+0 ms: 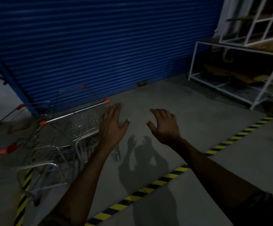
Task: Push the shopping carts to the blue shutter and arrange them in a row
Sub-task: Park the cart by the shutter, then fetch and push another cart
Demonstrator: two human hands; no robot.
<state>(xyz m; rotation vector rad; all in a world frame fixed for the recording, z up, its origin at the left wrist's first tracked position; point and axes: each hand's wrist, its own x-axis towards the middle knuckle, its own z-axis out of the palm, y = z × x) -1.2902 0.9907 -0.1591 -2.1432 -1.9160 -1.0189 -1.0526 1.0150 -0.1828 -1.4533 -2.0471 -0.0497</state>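
Note:
The blue shutter (100, 46) fills the back of the dim view. A wire shopping cart (77, 126) with a chrome handle and orange end caps stands at the left in front of the shutter. More cart handles with orange caps (10, 148) show at the far left edge. My left hand (112, 123) hovers open just right of the cart's handle end, not touching it. My right hand (164, 126) hangs open over bare floor, fingers curled, holding nothing.
A white metal rack (236, 74) with cardboard on its shelves stands at the right by the shutter's end. Yellow-and-black floor tape (165, 177) runs diagonally across the grey concrete, with another strip (24, 193) at the lower left. A blue post (10, 79) leans at left.

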